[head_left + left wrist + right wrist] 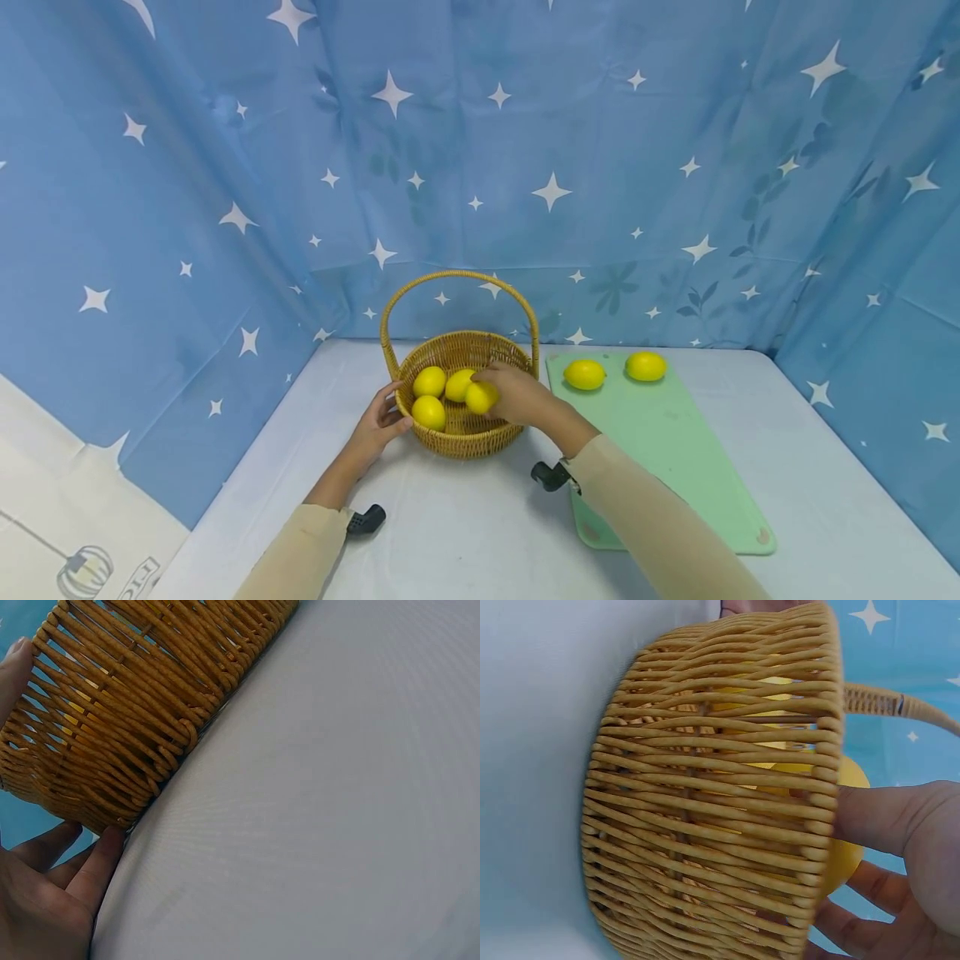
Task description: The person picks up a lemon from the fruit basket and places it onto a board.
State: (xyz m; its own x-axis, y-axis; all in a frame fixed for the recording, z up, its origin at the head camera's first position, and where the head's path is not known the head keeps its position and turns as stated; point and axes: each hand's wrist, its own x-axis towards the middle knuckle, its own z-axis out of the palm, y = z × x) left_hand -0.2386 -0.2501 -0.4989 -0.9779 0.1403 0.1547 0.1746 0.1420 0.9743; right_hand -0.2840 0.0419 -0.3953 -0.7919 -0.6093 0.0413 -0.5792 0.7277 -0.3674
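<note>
A round wicker basket point(465, 446) with a tall arched handle stands on the white-covered table. My right hand point(517, 396) reaches in over its right side, gripping a lemon point(482, 397) between thumb and fingers. In the right wrist view, that lemon point(847, 859) shows just past the rim, partly hidden by the weave. Several lemons lie in the basket, among them one lemon point(430, 381) at the left. On the basket's left side, my left hand point(375, 429) holds its outside. The left wrist view has the thumb near the rim and fingertips against the lower wall.
Right of the basket lies a light green cutting board point(675, 442). Two lemons rest near its far end, a left lemon point(584, 375) and a right lemon point(646, 366). A blue star-patterned curtain point(480, 167) hangs behind the table and along both sides.
</note>
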